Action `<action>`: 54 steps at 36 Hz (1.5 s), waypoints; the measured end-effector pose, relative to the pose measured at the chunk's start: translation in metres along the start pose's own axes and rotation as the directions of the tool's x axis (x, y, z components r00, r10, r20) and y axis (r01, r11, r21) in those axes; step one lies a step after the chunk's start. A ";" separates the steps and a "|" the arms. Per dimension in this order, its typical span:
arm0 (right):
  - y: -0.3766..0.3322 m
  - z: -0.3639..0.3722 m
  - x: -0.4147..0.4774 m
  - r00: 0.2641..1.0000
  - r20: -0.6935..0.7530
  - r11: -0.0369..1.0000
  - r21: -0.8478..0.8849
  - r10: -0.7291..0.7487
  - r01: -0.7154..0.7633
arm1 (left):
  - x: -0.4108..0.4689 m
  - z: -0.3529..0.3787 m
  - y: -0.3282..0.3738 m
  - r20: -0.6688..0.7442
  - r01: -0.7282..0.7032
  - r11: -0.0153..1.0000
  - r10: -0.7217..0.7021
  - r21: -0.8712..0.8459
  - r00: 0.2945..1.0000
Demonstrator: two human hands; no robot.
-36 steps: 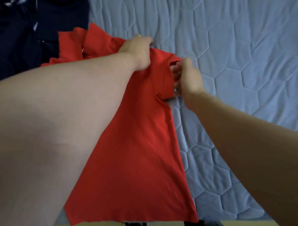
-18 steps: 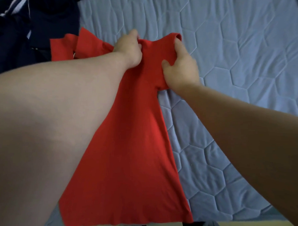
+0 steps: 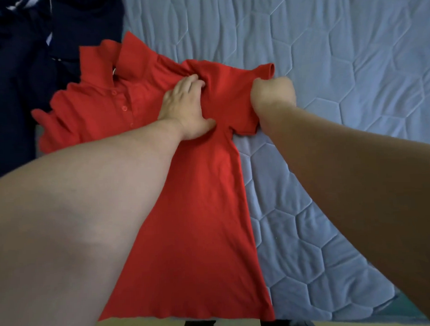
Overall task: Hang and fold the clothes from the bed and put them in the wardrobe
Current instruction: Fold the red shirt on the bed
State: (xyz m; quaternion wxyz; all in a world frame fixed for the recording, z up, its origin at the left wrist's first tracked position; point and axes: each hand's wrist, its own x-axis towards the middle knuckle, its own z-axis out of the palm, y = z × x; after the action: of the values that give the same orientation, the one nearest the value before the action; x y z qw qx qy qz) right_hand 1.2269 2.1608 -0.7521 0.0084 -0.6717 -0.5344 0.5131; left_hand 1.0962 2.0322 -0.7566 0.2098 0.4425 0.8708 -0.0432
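One red polo shirt (image 3: 193, 212) lies face up on the bed (image 3: 327, 61), hem at the near edge and collar toward the far left corner. The left hand (image 3: 185, 107) presses flat beside the armhole and the right hand (image 3: 272, 93) is fisted round the sleeve (image 3: 233, 89), the two hands near but apart. Judged step is folding that sleeve inward: the pressing hand should pin the fold line while the other carries the sleeve across flat, without dragging the body. Count: one shirt, two hands, one heap of navy garments (image 3: 23, 72) at the far left corner, its contents not countable.
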 end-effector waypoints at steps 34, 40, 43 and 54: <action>0.036 0.035 -0.080 0.532 0.293 0.412 -0.385 -0.794 0.826 | 0.036 -0.031 -0.027 0.226 0.240 0.669 -0.110 -0.704 0.968; 0.050 0.065 -0.094 0.413 0.690 0.072 -0.466 -0.595 0.882 | 0.031 -0.040 -0.057 0.201 0.328 0.285 -0.396 -0.901 0.896; 0.054 0.081 -0.098 0.431 0.802 -0.013 -0.479 -0.415 0.878 | 0.022 -0.028 -0.078 0.064 0.310 0.352 -0.565 -0.883 0.823; 0.013 0.126 -0.140 0.605 0.619 0.004 -0.697 -0.501 0.717 | -0.086 -0.018 -0.194 -0.251 0.489 0.521 -0.820 -0.700 0.514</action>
State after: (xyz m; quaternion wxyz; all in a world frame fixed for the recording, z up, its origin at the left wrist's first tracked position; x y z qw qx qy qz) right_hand 1.1612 1.9858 -0.7238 -0.1972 -0.1945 -0.9528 0.1242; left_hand 0.9824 1.8548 -0.7269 0.0280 -0.0301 0.9653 0.2579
